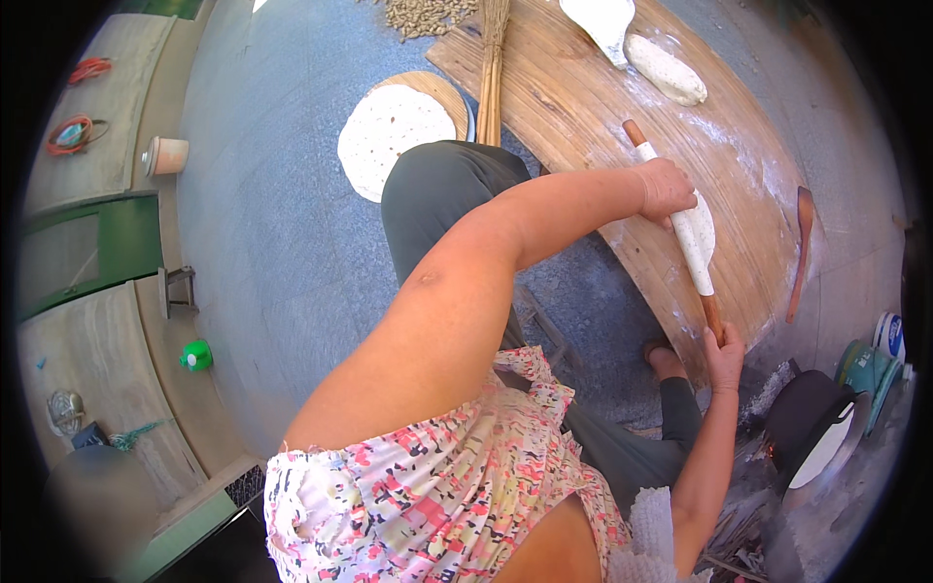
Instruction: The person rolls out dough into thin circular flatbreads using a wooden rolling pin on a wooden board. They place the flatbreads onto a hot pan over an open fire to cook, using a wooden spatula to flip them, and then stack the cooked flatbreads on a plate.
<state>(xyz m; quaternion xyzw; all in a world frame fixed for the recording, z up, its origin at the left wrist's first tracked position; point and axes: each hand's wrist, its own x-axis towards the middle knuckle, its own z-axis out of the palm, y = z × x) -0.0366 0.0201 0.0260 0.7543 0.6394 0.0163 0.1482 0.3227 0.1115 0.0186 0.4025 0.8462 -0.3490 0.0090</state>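
Observation:
A thin sheet of speckled dough [694,237] is wrapped around a wooden rolling pin [713,315], with a flap hanging out on its right side. My left hand [667,191] grips the dough-wrapped part near the pin's upper end. At the lower end, my right hand [724,355] holds the bare wood. The pin lies over a floured wooden board [583,102]. Farther up the board are an oblong piece of dough [665,71] and a white scoop-like container [601,25]. A round flat dough sheet [397,135] rests on a round wooden board [437,91] to the left.
A straw brush [492,80] lies across the board's left end. Near its right edge is a wooden paddle [803,251]. A dark pan or lid [802,419] stands at lower right, beside a small glow of fire and sticks. Peanuts in their shells [423,16] lie beyond the board.

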